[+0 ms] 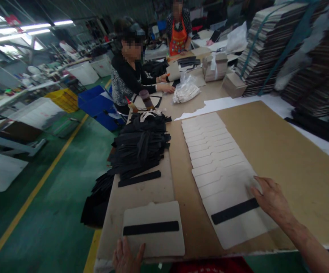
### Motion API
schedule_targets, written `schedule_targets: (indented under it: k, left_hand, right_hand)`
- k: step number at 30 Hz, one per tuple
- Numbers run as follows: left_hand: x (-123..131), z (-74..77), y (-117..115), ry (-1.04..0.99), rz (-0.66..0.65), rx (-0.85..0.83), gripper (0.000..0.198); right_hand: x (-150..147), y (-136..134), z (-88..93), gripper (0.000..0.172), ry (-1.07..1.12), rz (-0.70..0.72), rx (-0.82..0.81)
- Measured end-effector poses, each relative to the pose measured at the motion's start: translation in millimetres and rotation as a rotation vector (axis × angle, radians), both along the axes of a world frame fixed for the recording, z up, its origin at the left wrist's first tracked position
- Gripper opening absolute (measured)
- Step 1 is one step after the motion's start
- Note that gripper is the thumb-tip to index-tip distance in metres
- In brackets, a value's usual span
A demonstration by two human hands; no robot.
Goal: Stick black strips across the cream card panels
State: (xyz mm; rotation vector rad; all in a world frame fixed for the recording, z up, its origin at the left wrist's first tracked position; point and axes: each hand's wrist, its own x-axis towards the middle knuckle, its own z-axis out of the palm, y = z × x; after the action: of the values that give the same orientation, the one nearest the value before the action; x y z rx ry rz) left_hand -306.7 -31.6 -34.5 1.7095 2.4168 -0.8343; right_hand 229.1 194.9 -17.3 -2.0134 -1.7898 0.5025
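My left hand (127, 256) rests at the lower left corner of a pale grey board (155, 245) at the table's front edge, its fingers spread. A black strip (153, 228) lies across that board, just above my fingertips. My right hand (272, 197) reaches over the right edge of a fanned row of overlapping pale boards (223, 178), fingers apart and nothing seen gripped in them. Its thumb is by the right end of another black strip (234, 211), which lies slanted across the nearest board of the row.
A heap of black strips (141, 148) lies on the table's left side, with a single strip (139, 178) before it. Beyond are a bottle (131, 105), a dark cup (145, 98), a plastic bag (186, 89) and a co-worker (130, 72). Tall board stacks (269, 45) stand back right.
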Motion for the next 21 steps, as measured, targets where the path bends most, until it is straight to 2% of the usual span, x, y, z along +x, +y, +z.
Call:
schedule_targets:
  k: [2,4,6,9,12,16,21]
  left_hand:
    - [5,0.7,0,-0.084,0.078,0.083,0.046]
    - [8,-0.3,1,-0.132,0.191,0.17,0.067]
    - [11,-2.6,1,-0.181,0.251,0.236,0.076]
    - [14,-4.8,-3,-0.241,0.302,0.295,0.077]
    - [17,-3.7,-5,-0.277,0.349,0.301,0.079]
    - [21,-1.4,-3,-0.282,0.379,0.295,0.079]
    - [19,-2.4,-1,-0.228,0.314,0.302,0.082]
  right_hand:
    - [-54,-12,4.3,0.05,0.094,0.095,0.045]
    - [-118,-28,8.0,0.043,0.293,0.28,-0.079]
    - [-180,-44,10.2,0.042,0.378,0.473,-0.206]
    - [-246,-61,8.9,0.048,0.399,0.553,-0.275]
    - [-272,-69,4.7,0.045,0.394,0.53,-0.263]
    - [-273,-71,1.5,0.04,0.422,0.464,-0.275]
    - [-280,-75,3.5,0.049,0.545,0.318,-0.352]
